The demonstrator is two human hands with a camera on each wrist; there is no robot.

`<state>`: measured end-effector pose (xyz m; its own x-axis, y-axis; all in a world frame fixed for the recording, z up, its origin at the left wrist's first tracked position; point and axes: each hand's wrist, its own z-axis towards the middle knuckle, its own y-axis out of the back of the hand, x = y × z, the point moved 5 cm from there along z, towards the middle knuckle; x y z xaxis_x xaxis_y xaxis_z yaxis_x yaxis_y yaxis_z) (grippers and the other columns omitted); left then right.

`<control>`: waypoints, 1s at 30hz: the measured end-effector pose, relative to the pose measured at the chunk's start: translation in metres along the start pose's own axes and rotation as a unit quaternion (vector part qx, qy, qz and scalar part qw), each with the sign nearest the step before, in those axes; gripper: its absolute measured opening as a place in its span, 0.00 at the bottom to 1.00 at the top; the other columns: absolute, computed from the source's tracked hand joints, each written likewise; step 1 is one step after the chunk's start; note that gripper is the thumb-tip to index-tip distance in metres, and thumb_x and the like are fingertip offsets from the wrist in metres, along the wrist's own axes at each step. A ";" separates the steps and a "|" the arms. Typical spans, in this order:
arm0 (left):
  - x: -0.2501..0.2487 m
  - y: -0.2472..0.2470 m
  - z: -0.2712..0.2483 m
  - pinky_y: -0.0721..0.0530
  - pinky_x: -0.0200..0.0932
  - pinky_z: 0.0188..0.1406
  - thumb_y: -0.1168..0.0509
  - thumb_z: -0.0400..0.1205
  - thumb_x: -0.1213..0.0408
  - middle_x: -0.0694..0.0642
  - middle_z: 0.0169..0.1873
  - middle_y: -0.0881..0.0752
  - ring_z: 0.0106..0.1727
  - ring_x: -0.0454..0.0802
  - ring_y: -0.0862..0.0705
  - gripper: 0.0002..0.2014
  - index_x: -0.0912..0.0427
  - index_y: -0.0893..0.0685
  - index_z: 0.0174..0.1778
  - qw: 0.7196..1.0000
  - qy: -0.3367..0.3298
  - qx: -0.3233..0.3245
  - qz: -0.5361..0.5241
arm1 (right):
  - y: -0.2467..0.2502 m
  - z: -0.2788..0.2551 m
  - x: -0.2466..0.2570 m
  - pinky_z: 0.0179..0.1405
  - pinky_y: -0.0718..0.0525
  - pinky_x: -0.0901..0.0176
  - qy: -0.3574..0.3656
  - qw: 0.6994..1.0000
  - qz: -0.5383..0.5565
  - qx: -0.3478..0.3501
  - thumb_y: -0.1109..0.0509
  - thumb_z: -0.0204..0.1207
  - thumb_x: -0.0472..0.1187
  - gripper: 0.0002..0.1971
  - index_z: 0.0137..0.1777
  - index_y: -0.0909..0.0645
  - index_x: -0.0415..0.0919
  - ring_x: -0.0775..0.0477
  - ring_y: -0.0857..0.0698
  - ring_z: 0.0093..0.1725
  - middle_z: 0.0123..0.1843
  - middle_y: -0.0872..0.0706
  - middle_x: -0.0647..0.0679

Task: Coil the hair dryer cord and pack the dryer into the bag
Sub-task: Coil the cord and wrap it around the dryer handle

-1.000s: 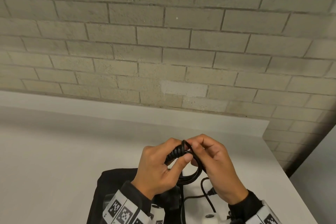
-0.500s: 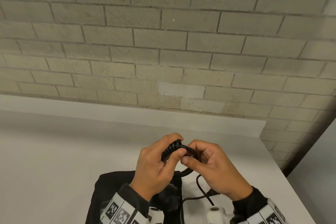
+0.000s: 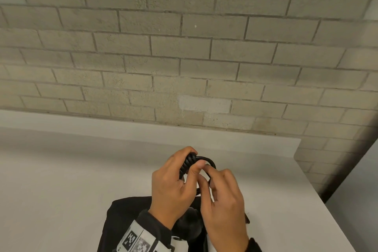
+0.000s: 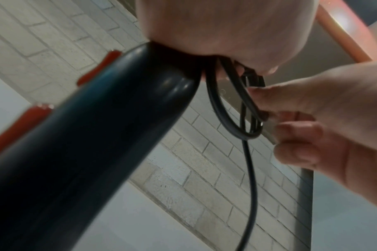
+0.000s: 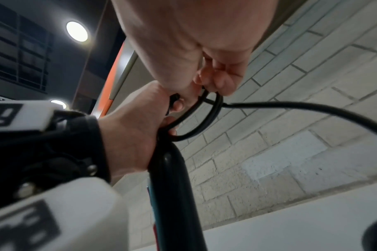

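The black hair dryer hangs from my left hand (image 3: 193, 159), which grips the end of its handle (image 4: 86, 135) together with the ribbed cord guard (image 3: 187, 164). Red buttons show on the handle in the left wrist view. Small loops of black cord (image 3: 209, 160) are gathered at the handle's end. My right hand (image 3: 206, 176) pinches these loops (image 5: 204, 118) between thumb and fingers, close against the left thumb. A free length of cord (image 5: 290, 106) trails off to the right. The black bag (image 3: 126, 217) lies on the table under my wrists, partly hidden by them.
The white table (image 3: 61, 180) runs to a grey brick wall (image 3: 184, 57) at the back. Its right edge (image 3: 327, 200) drops off beside a dark gap. The dryer's body is hidden below my hands.
My right hand has slid from the top of the loop down its right side, closer to me. Both hands rose slightly toward the wall. The loose cord on the table is now hidden.
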<state>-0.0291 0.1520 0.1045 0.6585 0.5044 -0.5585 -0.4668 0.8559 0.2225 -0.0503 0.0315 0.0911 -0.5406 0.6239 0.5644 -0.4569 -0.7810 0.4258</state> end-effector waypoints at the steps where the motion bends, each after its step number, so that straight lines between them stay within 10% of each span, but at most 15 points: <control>1: 0.001 0.001 0.001 0.22 0.24 0.41 0.42 0.86 0.43 0.39 0.42 0.16 0.43 0.33 0.17 0.17 0.51 0.18 0.56 1.000 -0.002 0.000 0.003 | -0.003 -0.001 0.000 0.31 0.26 0.80 -0.016 1.000 -0.011 0.012 0.42 0.83 0.53 0.14 0.64 0.24 0.52 0.64 0.25 0.38 0.42 0.30 0.60; 5: 0.000 -0.001 0.001 0.20 0.25 0.39 0.41 0.86 0.43 0.40 0.42 0.15 0.41 0.35 0.16 0.17 0.51 0.18 0.56 1.000 -0.016 0.005 0.012 | -0.010 0.001 0.000 0.34 0.23 0.73 -0.111 0.986 -0.036 0.119 0.40 0.84 0.49 0.14 0.66 0.23 0.52 0.58 0.22 0.38 0.46 0.30 0.59; 9: 0.005 0.003 0.002 0.18 0.30 0.37 0.41 0.86 0.42 0.43 0.40 0.14 0.39 0.37 0.16 0.20 0.55 0.16 0.54 1.000 -0.007 -0.009 0.003 | 0.002 0.016 0.006 0.41 0.19 0.69 -0.178 0.966 0.050 0.179 0.39 0.83 0.51 0.09 0.44 0.19 0.56 0.57 0.18 0.40 0.44 0.23 0.55; 14: 0.005 0.007 0.002 0.19 0.31 0.33 0.41 0.86 0.44 0.45 0.38 0.15 0.36 0.39 0.17 0.16 0.53 0.18 0.54 1.000 -0.016 -0.015 -0.007 | 0.011 0.015 0.004 0.52 0.13 0.56 -0.282 0.881 0.277 0.261 0.33 0.79 0.54 0.21 0.35 0.20 0.36 0.56 0.13 0.41 0.41 0.19 0.49; 21: 0.012 0.010 0.009 0.25 0.25 0.34 0.42 0.86 0.45 0.47 0.34 0.17 0.33 0.40 0.19 0.20 0.59 0.15 0.50 0.999 0.004 -0.036 -0.021 | 0.016 -0.013 -0.007 0.56 0.17 0.67 -0.250 0.859 0.396 0.205 0.22 0.69 0.44 0.11 0.41 0.20 0.39 0.47 0.13 0.60 0.49 0.11 0.42; 26: 0.013 0.008 0.008 0.25 0.28 0.32 0.40 0.86 0.46 0.45 0.34 0.18 0.32 0.42 0.20 0.18 0.58 0.15 0.50 0.999 0.005 -0.025 -0.023 | 0.017 -0.027 -0.018 0.47 0.13 0.52 -0.341 0.725 0.573 0.172 0.12 0.53 0.51 0.23 0.39 0.14 0.36 0.39 0.15 0.35 0.24 0.23 0.41; 30: 0.012 0.003 0.008 0.26 0.26 0.33 0.40 0.86 0.47 0.43 0.34 0.19 0.31 0.40 0.21 0.18 0.60 0.15 0.50 1.000 -0.004 -0.011 -0.022 | 0.024 -0.028 -0.018 0.16 0.29 0.62 -0.395 0.651 0.616 0.201 0.10 0.52 0.46 0.25 0.34 0.22 0.33 0.53 0.36 0.16 0.15 0.38 0.51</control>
<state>-0.0174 0.1617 0.1047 0.6839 0.4665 -0.5609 -0.4493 0.8750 0.1800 -0.0714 0.0024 0.0713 0.2833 -0.5684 0.7725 0.2865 -0.7185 -0.6338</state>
